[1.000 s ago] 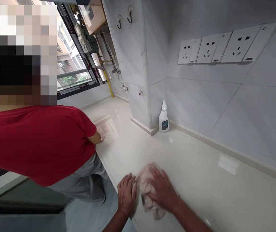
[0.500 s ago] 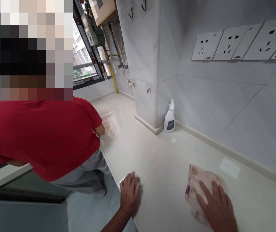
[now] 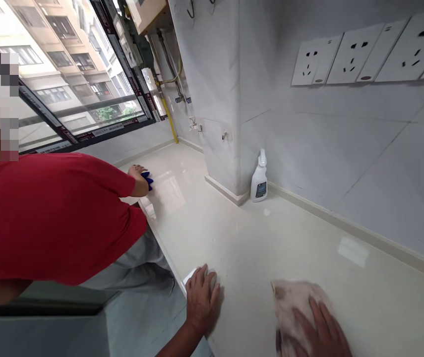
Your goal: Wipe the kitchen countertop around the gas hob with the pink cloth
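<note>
My right hand (image 3: 318,332) lies flat, fingers stretched out, on a pale pink cloth (image 3: 293,302) pressed against the glossy cream countertop (image 3: 256,238) at the bottom right. My left hand (image 3: 202,300) rests on the counter's front edge, fingers curled over the lip, with nothing in it that I can see. The two hands are about a forearm's width apart.
A white spray bottle (image 3: 259,177) stands against the wall by the tiled column. A person in a red shirt (image 3: 48,213) leans over the counter at left, one hand on a blue cloth (image 3: 147,178). Wall sockets (image 3: 360,54) sit above; a window (image 3: 66,89) is at the far left.
My right hand slid the cloth from beside my left hand out to the right, then slightly back toward me. The person in red shifted, and their hand with a blue cloth came into view.
</note>
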`<state>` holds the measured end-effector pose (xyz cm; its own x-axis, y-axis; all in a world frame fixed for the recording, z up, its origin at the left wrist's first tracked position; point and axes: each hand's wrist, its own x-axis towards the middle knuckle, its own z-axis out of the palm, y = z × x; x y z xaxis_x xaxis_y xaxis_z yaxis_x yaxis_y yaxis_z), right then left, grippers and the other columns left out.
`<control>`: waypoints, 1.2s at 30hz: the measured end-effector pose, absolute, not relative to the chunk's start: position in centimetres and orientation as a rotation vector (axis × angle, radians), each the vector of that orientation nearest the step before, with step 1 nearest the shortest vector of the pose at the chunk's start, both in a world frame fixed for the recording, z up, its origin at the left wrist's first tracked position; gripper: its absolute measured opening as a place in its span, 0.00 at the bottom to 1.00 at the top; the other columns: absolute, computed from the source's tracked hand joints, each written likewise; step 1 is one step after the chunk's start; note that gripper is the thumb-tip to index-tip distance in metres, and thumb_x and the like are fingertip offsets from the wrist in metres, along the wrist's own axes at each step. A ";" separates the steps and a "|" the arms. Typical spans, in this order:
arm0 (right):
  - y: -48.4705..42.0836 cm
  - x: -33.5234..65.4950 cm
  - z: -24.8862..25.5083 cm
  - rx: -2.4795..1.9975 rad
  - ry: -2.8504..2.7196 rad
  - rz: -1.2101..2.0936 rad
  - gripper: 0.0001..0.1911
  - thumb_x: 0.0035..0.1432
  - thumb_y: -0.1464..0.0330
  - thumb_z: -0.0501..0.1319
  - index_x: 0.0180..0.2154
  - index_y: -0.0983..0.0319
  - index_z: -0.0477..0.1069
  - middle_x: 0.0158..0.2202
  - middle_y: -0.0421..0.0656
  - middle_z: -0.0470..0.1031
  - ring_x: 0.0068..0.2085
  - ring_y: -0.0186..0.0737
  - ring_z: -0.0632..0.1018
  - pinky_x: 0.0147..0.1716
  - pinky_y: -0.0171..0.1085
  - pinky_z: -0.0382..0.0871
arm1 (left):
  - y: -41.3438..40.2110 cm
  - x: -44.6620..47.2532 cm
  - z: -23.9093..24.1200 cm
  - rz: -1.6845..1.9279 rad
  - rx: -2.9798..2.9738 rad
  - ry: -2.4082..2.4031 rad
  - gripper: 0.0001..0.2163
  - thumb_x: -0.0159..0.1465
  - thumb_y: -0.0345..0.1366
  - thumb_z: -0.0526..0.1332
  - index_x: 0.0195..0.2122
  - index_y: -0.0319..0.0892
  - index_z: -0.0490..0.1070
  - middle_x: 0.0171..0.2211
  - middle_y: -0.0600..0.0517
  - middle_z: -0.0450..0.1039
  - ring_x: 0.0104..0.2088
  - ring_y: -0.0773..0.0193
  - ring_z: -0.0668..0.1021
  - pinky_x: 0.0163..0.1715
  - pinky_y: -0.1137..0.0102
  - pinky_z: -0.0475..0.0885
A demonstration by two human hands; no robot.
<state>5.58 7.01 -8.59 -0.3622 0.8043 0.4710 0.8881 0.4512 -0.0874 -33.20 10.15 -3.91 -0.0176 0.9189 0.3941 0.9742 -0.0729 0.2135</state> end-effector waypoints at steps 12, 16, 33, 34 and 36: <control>22.3 -10.6 -1.9 -1.375 -2.549 0.247 0.24 0.68 0.56 0.65 0.59 0.60 0.70 0.59 0.48 0.73 0.54 0.47 0.78 0.53 0.52 0.77 | 9.7 -33.1 -4.5 -0.803 -2.082 -2.058 0.16 0.74 0.38 0.55 0.60 0.46 0.73 0.65 0.43 0.72 0.66 0.49 0.71 0.62 0.51 0.67; 20.2 -13.9 -1.9 -1.189 -2.600 0.284 0.24 0.68 0.56 0.64 0.59 0.60 0.71 0.59 0.48 0.73 0.54 0.47 0.77 0.53 0.52 0.77 | 9.7 -33.1 -5.0 -0.849 -2.040 -2.085 0.21 0.75 0.42 0.54 0.66 0.45 0.68 0.68 0.41 0.67 0.68 0.48 0.69 0.63 0.49 0.67; 8.4 -10.8 -5.3 -1.083 -2.591 0.306 0.50 0.51 0.65 0.72 0.72 0.44 0.57 0.79 0.46 0.42 0.76 0.67 0.50 0.72 0.63 0.44 | 9.6 -33.5 -4.0 -0.860 -2.231 -2.034 0.20 0.74 0.43 0.53 0.62 0.46 0.74 0.67 0.43 0.70 0.67 0.47 0.70 0.63 0.47 0.67; 9.2 -10.9 -4.9 -1.072 -2.603 0.334 0.49 0.51 0.64 0.72 0.71 0.44 0.58 0.79 0.46 0.42 0.76 0.65 0.49 0.72 0.62 0.44 | 9.6 -33.5 -3.9 -0.849 -2.225 -2.046 0.20 0.74 0.43 0.53 0.61 0.46 0.74 0.66 0.43 0.71 0.67 0.47 0.71 0.63 0.47 0.67; 11.6 -11.2 -3.9 -1.048 -2.620 0.373 0.45 0.52 0.63 0.71 0.70 0.45 0.62 0.79 0.46 0.44 0.77 0.60 0.48 0.73 0.59 0.43 | 9.6 -33.6 -3.8 -0.825 -2.207 -2.064 0.19 0.74 0.41 0.52 0.60 0.47 0.75 0.66 0.44 0.72 0.66 0.48 0.72 0.63 0.48 0.67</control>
